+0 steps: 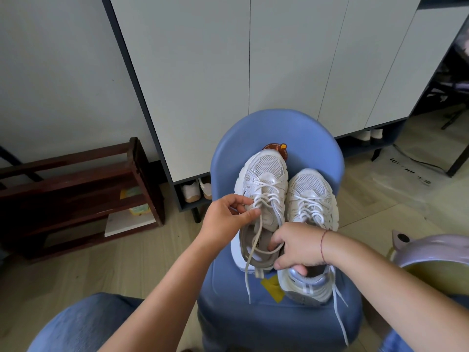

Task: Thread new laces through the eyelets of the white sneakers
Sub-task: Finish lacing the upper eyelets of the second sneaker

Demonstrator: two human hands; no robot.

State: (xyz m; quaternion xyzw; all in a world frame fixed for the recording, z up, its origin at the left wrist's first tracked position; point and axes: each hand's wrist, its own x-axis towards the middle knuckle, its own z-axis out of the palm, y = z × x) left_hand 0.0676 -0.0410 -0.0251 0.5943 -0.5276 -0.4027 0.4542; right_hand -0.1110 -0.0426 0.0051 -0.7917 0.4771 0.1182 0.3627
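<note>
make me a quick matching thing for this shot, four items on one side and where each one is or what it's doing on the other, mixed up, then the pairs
Column 1
1. left hand
2. right hand
3. yellow patch
4. wooden rack

Column 2
A. on the blue chair seat, by the heels
B. on the floor, left of the chair
C. pinching the lace of the left sneaker
D. over the heel opening of the right sneaker

Pairs: 1-C, 2-D, 3-A, 4-B
</note>
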